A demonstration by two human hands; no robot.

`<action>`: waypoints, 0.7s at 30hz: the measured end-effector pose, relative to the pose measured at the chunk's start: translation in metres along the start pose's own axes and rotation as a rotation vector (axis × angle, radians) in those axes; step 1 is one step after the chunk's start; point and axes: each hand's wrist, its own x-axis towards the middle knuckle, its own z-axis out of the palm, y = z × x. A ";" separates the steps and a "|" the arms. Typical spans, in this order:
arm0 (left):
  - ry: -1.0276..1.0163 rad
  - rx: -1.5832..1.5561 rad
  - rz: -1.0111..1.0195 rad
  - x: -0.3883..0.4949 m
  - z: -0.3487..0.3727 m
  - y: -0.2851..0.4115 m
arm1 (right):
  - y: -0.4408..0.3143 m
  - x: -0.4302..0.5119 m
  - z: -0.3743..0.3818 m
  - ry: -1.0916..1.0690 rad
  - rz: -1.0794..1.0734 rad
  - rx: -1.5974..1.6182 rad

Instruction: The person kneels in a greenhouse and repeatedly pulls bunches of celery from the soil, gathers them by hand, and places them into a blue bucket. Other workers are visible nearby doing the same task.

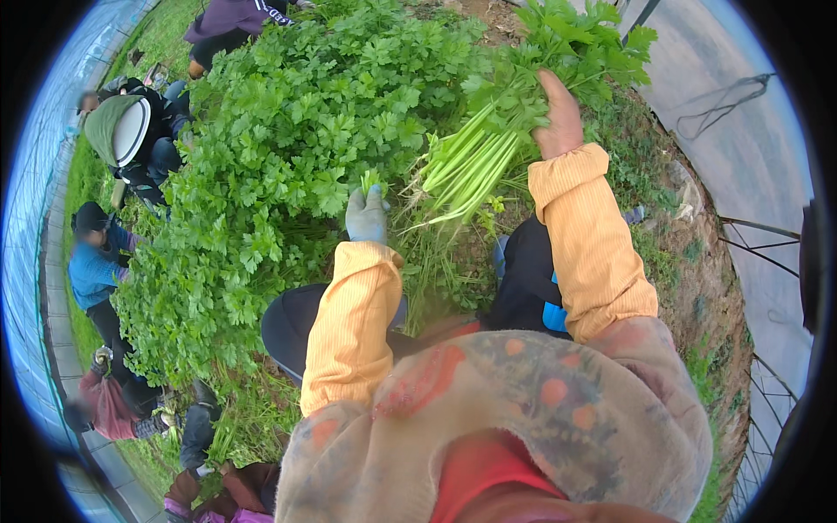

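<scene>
My right hand (562, 121), bare, grips a thick bunch of leaf celery (480, 153) below its leaves. The pale green stalks slant down to the left, with thin roots at their ends. My left hand (367, 216) wears a grey-blue glove and is left of those root ends. Between its fingertips shows a short tuft of pale green celery (371, 180); the rest of it is hidden. A dense stand of celery plants (307, 124) grows in front of and to the left of my hands. Loose stems (431, 268) lie on the soil between my knees.
Several people crouch or bend along the bed's left side, among them one in a blue top (98, 265) and one in a purple top (225, 23). Plastic greenhouse sheeting (706, 111) with metal bars (762, 229) rises on the right beside a bare soil strip (709, 281).
</scene>
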 end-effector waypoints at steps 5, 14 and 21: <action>-0.247 0.299 0.581 -0.008 0.052 0.026 | 0.009 -0.013 0.007 -0.121 0.106 -0.100; -0.137 -0.621 0.013 0.019 0.008 -0.017 | 0.004 -0.014 0.008 -0.102 0.083 -0.107; -0.042 -0.719 -0.146 0.029 -0.026 -0.032 | 0.002 -0.007 -0.001 -0.126 -0.004 -0.033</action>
